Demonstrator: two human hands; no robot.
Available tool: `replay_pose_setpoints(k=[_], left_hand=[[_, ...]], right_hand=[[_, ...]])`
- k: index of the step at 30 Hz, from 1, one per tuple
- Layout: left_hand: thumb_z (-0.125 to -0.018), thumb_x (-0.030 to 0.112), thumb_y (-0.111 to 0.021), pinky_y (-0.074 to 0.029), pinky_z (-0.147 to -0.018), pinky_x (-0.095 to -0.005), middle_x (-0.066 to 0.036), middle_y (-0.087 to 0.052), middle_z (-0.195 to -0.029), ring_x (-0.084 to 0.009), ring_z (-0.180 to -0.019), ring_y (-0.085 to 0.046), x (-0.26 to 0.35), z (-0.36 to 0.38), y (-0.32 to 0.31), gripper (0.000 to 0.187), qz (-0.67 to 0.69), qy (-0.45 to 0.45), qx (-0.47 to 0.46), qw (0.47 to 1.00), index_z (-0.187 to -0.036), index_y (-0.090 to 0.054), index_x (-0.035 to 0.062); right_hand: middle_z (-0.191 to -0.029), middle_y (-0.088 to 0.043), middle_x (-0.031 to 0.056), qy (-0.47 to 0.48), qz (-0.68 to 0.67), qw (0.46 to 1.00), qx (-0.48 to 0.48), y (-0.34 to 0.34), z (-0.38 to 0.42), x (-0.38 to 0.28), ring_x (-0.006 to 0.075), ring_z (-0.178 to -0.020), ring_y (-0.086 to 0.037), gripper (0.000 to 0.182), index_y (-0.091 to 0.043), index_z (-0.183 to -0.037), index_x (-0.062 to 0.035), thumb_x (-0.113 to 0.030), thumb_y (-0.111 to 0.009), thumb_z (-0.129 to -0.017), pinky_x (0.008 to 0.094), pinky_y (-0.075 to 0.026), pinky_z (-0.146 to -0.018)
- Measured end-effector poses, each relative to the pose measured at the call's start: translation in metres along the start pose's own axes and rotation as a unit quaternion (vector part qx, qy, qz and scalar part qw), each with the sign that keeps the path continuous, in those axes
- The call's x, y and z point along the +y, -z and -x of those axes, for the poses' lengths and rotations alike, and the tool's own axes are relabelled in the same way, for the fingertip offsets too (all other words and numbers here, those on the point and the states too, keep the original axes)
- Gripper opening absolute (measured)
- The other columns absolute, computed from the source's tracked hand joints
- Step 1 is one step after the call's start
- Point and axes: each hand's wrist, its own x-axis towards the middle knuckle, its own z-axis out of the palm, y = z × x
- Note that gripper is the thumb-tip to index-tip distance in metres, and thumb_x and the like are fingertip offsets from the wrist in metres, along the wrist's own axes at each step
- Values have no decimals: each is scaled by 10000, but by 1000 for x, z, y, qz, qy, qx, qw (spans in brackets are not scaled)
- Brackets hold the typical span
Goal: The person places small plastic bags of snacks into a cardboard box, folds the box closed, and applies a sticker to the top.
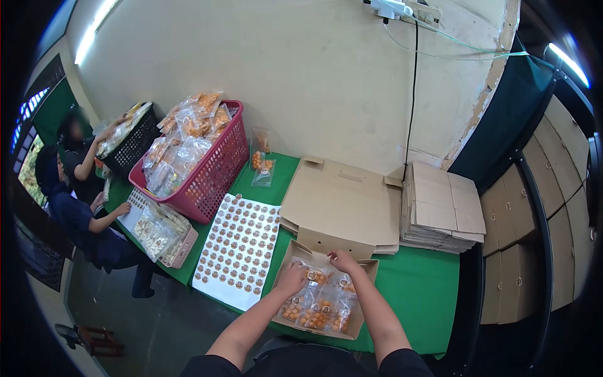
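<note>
An open cardboard box lies in front of me, holding several clear plastic packets of round orange snacks with round stickers. My left hand reaches in at the box's left side, its fingers closed at the edge of an upper snack packet. Close to the box's far wall is my right hand, with fingers bent together near the top of the packets. Whatever lies between its fingertips is too small to make out. Left of the box is a white sheet of round stickers.
Flattened cardboard boxes lie behind the open box, beside a tall cardboard stack. A pink basket full of packets and two loose packets stand on the green table. Two people work at the far left.
</note>
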Motion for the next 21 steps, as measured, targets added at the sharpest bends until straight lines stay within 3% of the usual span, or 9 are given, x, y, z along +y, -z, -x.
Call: replay_pose_setpoints(k=[4,7,9,12,15,19,21], left_hand=[[-756,179,-577,-337,-961,-501,-146,-414,-1282,-335,-1215,-355,-1,-12,-11,471,-12,-31,45,998,-1218,-497,130],[-790,210,-542,-251,-1017,-536,-144,-357,-1346,-340,-1270,-292,2,-16,-19,493,-65,-38,-6,997,-1269,-444,139],[-810,248,-526,-204,-1048,-530,-143,-365,-1337,-323,-1277,-289,7,-19,-18,483,-63,35,-92,993,-1272,-439,137],[-817,251,-526,-209,-1042,-538,-132,-371,-1337,-307,-1284,-285,0,-21,-25,483,-8,37,-95,995,-1277,-435,134],[-815,250,-533,-220,-1040,-530,-112,-391,-1326,-301,-1274,-302,-1,-21,-31,473,-50,29,-83,995,-1262,-448,124],[-815,242,-529,-239,-1034,-518,-93,-404,-1320,-291,-1264,-319,0,-22,-32,464,-29,33,-91,995,-1256,-454,121],[-813,230,-521,-253,-1028,-504,-90,-414,-1316,-275,-1271,-318,-1,-26,-29,468,11,33,-120,992,-1262,-449,119]], right_hand=[[-930,-641,165,-13,8,1000,-21,2,26,12,300,-862,-615,319,-615,-1046,-66,-159,-555,-747,364,-477,-784],[-996,-625,180,-5,16,998,-67,4,45,-1,308,-906,-606,350,-583,-1111,-72,-165,-527,-779,366,-472,-801],[-1005,-621,183,-21,-22,998,-57,0,49,0,305,-912,-605,347,-581,-1115,-75,-165,-523,-785,366,-471,-805],[-1044,-610,180,-14,-30,999,-36,-8,50,12,294,-929,-602,367,-556,-1152,-92,-169,-523,-794,362,-471,-810],[-1068,-605,150,-13,-25,998,-62,-11,53,16,288,-967,-592,426,-508,-1210,-133,-177,-576,-791,358,-470,-824],[-1080,-600,147,-42,-20,998,-51,-14,61,11,290,-996,-579,414,-522,-1187,-131,-199,-582,-783,370,-462,-841],[-1093,-593,148,-36,58,996,-52,-10,62,4,302,-1014,-566,414,-527,-1170,-128,-222,-588,-772,385,-449,-864]])
